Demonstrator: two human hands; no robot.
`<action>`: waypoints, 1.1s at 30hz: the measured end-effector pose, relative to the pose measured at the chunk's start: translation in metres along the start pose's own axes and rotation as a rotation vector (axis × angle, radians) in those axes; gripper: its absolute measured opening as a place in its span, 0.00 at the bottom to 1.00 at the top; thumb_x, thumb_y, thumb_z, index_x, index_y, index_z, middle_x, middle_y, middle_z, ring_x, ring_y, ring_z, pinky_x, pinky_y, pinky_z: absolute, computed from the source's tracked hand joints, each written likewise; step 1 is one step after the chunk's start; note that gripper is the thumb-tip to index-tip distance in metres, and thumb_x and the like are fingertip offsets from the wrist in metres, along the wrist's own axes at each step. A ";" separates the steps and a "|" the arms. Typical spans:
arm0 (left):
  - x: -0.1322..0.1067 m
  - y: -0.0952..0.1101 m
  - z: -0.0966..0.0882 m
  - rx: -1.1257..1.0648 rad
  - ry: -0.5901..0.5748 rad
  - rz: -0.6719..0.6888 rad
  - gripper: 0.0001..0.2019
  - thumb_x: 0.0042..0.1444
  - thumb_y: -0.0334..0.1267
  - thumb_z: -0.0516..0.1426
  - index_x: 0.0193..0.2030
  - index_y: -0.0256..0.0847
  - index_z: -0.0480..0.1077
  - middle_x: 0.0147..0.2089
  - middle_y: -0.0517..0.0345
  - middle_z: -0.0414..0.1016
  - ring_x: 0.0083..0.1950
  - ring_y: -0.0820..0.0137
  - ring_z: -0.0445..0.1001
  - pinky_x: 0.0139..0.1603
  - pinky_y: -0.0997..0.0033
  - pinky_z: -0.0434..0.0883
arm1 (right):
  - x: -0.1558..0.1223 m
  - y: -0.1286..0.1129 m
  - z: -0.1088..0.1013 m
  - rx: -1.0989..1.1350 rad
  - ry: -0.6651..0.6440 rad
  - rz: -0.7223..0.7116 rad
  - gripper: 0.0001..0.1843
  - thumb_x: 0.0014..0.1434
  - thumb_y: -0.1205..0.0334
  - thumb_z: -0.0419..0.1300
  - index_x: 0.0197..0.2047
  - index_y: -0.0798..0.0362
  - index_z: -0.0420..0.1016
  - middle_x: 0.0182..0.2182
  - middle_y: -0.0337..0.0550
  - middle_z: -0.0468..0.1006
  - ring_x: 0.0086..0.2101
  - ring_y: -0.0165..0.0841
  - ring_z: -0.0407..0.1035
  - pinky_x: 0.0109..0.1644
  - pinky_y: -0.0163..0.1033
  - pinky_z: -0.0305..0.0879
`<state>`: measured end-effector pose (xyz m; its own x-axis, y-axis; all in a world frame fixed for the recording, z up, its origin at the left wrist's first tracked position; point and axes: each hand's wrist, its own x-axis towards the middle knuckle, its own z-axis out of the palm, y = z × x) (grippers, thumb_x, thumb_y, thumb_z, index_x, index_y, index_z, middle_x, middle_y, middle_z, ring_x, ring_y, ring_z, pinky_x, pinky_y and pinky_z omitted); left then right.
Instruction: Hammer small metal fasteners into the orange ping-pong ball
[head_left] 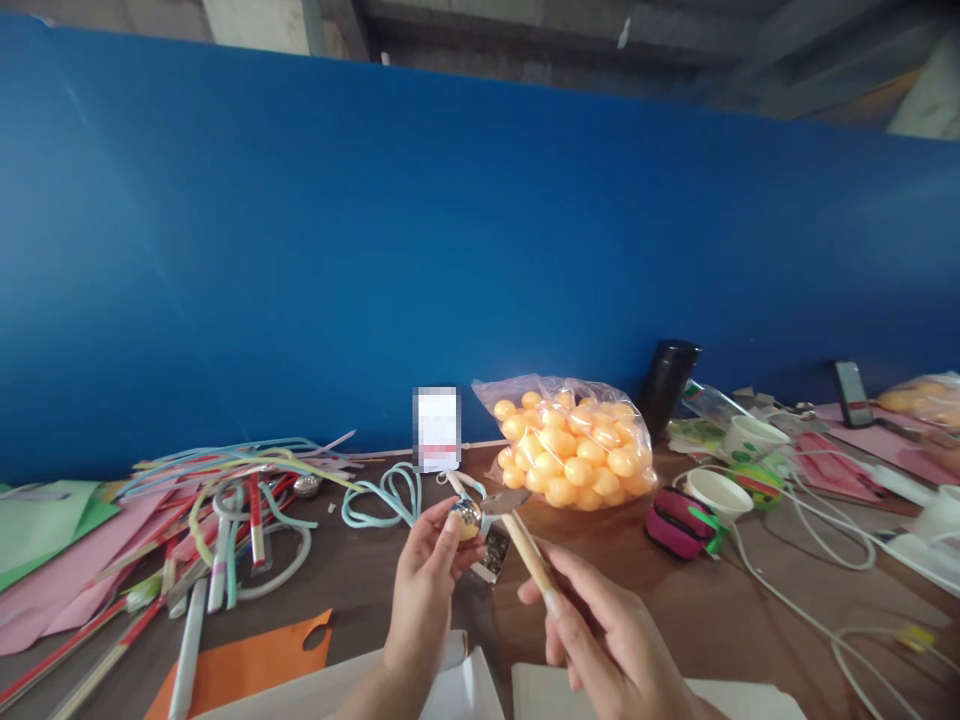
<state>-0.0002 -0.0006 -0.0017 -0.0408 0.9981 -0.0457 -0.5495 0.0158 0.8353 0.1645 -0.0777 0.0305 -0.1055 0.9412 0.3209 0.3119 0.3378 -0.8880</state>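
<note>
Pinched in the fingers of my left hand (426, 568) is a shiny metal ball (468, 518). My right hand (607, 625) is closed round the wooden handle of a small hammer (529, 552). The hammer's dark metal head is beside the ball; whether they touch I cannot tell. Behind the hands, a pale blue cord (386, 495) lies coiled, near a white badge card (437, 425) whose face is blurred out. A small dark patterned packet (493, 556) lies on the table (592, 550) beneath the hammer head.
A clear bag of orange balls (566, 450) sits behind my right hand. Farther right are a black bottle (667, 385), a magenta pouch (679, 522), paper cups (718, 495), cables and a phone (853, 393). Tangled tubes (225, 500), coloured paper and orange card (247, 665) lie left.
</note>
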 end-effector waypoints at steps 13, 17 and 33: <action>0.000 -0.001 -0.001 -0.002 -0.026 0.002 0.19 0.52 0.43 0.63 0.49 0.37 0.71 0.37 0.53 0.79 0.35 0.68 0.78 0.41 0.66 0.75 | -0.001 0.001 0.002 0.028 -0.054 -0.010 0.19 0.68 0.55 0.50 0.60 0.45 0.64 0.37 0.44 0.80 0.21 0.27 0.68 0.20 0.29 0.66; -0.001 -0.001 -0.002 0.043 -0.041 0.021 0.19 0.54 0.44 0.62 0.50 0.38 0.70 0.43 0.49 0.79 0.38 0.68 0.78 0.42 0.67 0.74 | 0.000 0.005 0.002 -0.023 -0.110 -0.005 0.20 0.68 0.54 0.49 0.60 0.47 0.64 0.36 0.44 0.79 0.20 0.26 0.68 0.18 0.28 0.65; -0.003 -0.002 0.000 0.117 -0.021 0.065 0.20 0.51 0.46 0.63 0.49 0.38 0.72 0.43 0.48 0.79 0.38 0.67 0.78 0.42 0.66 0.75 | 0.000 0.002 0.005 -0.029 -0.061 0.014 0.22 0.67 0.51 0.49 0.60 0.50 0.66 0.36 0.46 0.80 0.20 0.26 0.67 0.18 0.27 0.65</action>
<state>0.0008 -0.0034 -0.0034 -0.0546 0.9983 0.0212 -0.4452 -0.0434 0.8944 0.1604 -0.0771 0.0270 -0.1577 0.9448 0.2871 0.3407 0.3249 -0.8822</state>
